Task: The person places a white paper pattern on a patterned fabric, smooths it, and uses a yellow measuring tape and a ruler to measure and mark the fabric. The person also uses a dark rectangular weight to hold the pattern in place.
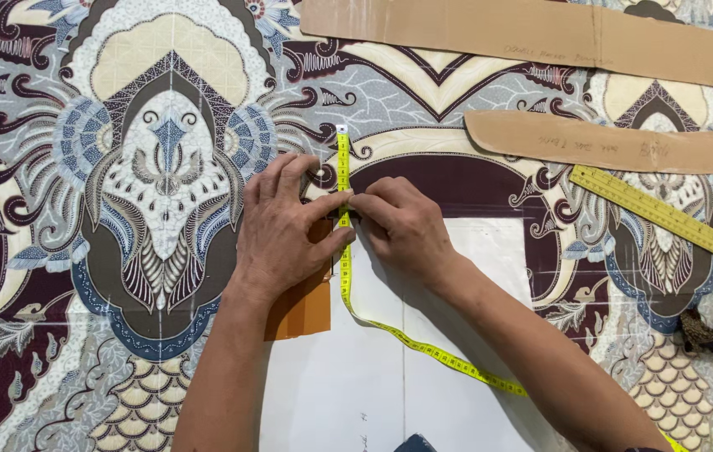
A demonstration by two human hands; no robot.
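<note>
A yellow measuring tape [344, 167] lies straight down the patterned cloth [80, 251], then curves off to the lower right over a white sheet of paper [356, 385]. My left hand [277, 226] rests flat on an orange-brown card piece [302, 311], with thumb and forefinger pinching the tape. My right hand [402, 226] pinches the tape at the same spot from the other side. The card's upper part is hidden under my left hand.
Two long brown cardboard pattern pieces lie at the top right, one straight [540, 33] and one curved [616, 142]. A yellow ruler [653, 212] lies slanted at the right. A dark scrap [712, 335] sits near the right edge.
</note>
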